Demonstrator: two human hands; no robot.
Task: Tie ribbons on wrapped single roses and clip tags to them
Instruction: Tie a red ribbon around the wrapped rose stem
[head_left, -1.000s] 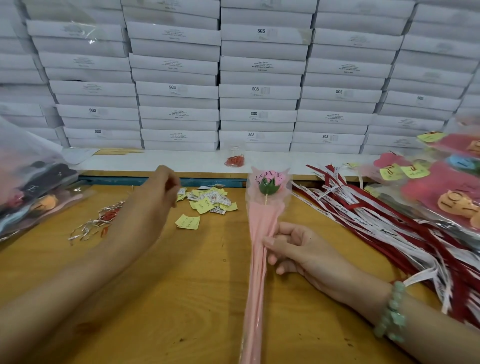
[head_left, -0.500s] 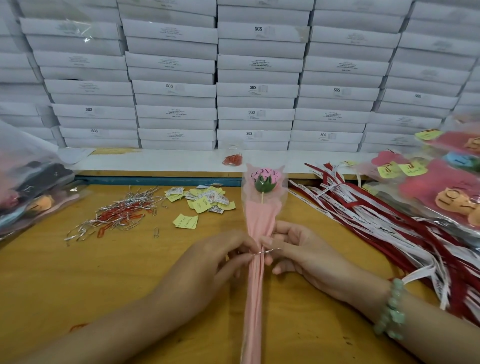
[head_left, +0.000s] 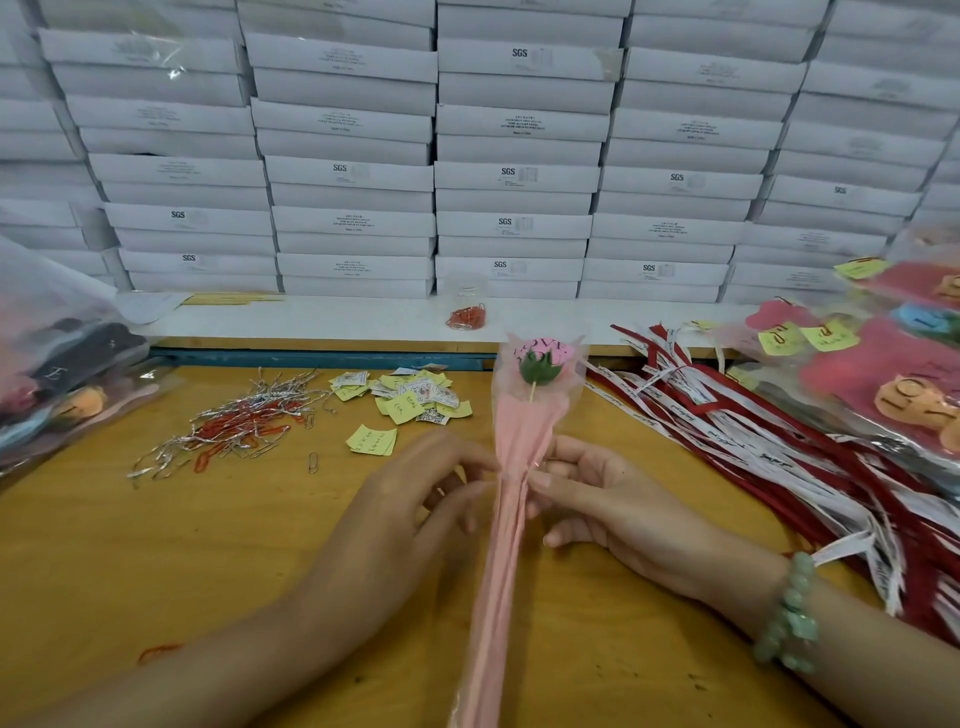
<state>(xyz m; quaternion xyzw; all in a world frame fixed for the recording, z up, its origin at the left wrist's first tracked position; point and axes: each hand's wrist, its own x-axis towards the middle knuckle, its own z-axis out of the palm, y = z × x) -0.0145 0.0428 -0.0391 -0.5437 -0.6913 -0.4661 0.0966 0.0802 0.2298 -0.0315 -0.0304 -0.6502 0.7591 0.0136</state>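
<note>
Where motion blur is smearing the left hand, its fingertips are meeting the rose at the wrap's gathered waist and appear to be pinching it; any tie between them is too faint to make out. Right hand is gripping the same waist from the other side, fingers partly hidden behind the pink wrap. Between both hands the rose is stretching over the table, bloom pointing away, stem end running off the lower edge. Ribbons are lying just right.

Even, soft overhead light, faint shadows, motion-blurred left hand, wide-angle bowing along the edges.
</note>
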